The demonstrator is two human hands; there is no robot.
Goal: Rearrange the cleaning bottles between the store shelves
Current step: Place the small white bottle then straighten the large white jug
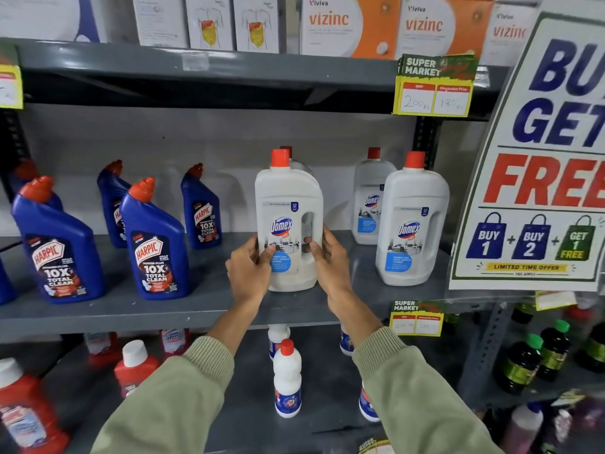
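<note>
Both hands, left hand (250, 267) and right hand (329, 257), grip the white Domex bottle (288, 224) by its sides, steadying it upright on the middle shelf (209, 290).

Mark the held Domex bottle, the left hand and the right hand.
held Domex bottle (288, 194): head view, white upper body.
left hand (250, 270): head view, back of hand.
right hand (330, 260): head view, back of hand.
</note>
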